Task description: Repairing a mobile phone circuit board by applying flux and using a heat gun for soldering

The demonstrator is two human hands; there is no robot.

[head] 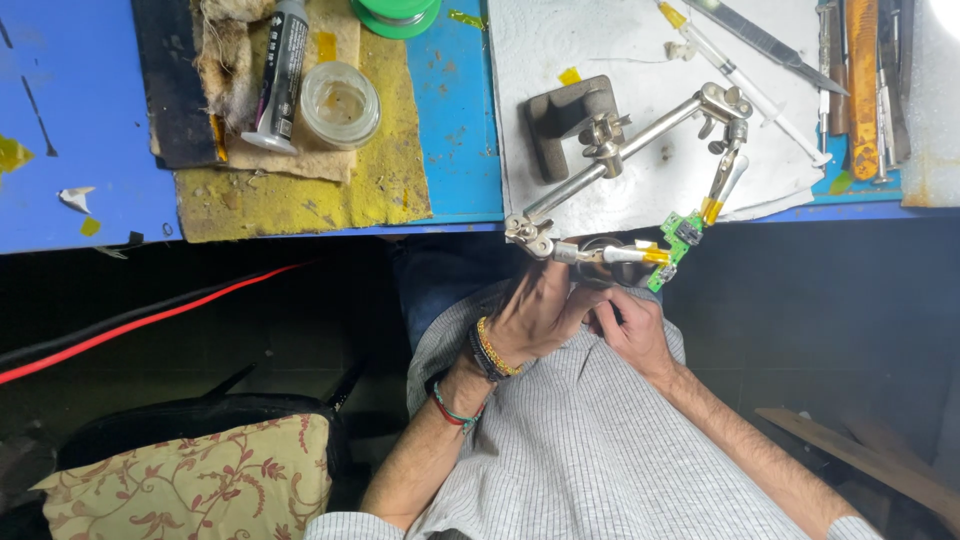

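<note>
green circuit board (pixel 677 246), blue table (pixel 80 120), striped shirt (pixel 590 440)

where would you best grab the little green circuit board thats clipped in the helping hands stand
Probably by the bare lower end of the green circuit board, pinched across its thin edges, coming from below on the person's side. Two clips of the stand already cover its top and left, so only that end looks free. The right hand is nearest.

1 black-grey labelled tube (pixel 279 75) lies by clear lidded jar (pixel 341 103), yellow mat
</note>
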